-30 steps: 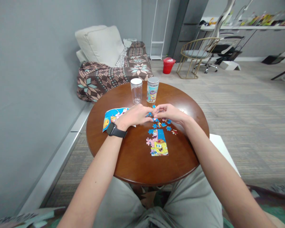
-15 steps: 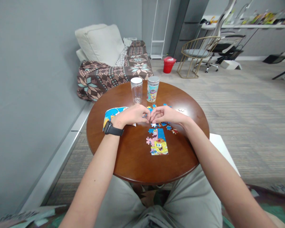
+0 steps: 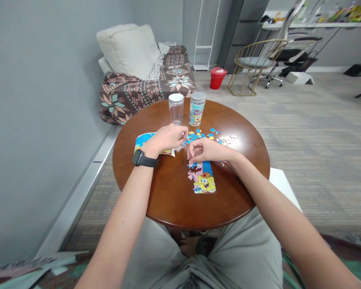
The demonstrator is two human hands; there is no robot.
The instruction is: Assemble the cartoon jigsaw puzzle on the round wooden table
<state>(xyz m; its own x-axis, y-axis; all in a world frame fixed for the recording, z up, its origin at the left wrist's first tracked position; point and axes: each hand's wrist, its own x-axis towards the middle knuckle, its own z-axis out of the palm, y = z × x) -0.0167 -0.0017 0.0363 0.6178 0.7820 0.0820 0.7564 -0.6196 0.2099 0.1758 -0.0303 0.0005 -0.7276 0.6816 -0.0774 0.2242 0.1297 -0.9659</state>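
My left hand [image 3: 171,137] hovers by the near-left side of the loose jigsaw pieces [image 3: 197,134], its fingers curled together; whatever they hold is hidden. My right hand [image 3: 202,150] is closed in a pinch, fingertips down at the upper left corner of a partly joined puzzle [image 3: 205,182]. Whether a piece sits between those fingertips is not visible. The joined part shows a yellow cartoon face, a pink figure and blue background, with knobbed edges on its left. Under my left wrist lies a printed picture sheet [image 3: 141,140], partly covered.
At the back of the round brown table [image 3: 168,200] stand a clear jar with a white lid [image 3: 176,110] and a printed jar with a metal lid [image 3: 197,110]. More loose pieces [image 3: 225,140] lie right of centre. Beyond are a draped sofa [image 3: 174,80] and a red bin [image 3: 217,79].
My hands were together over the loose pieces. Now they are apart: the right has come nearer to the joined puzzle's top left, while the left stays by the pieces. The view has shifted slightly.
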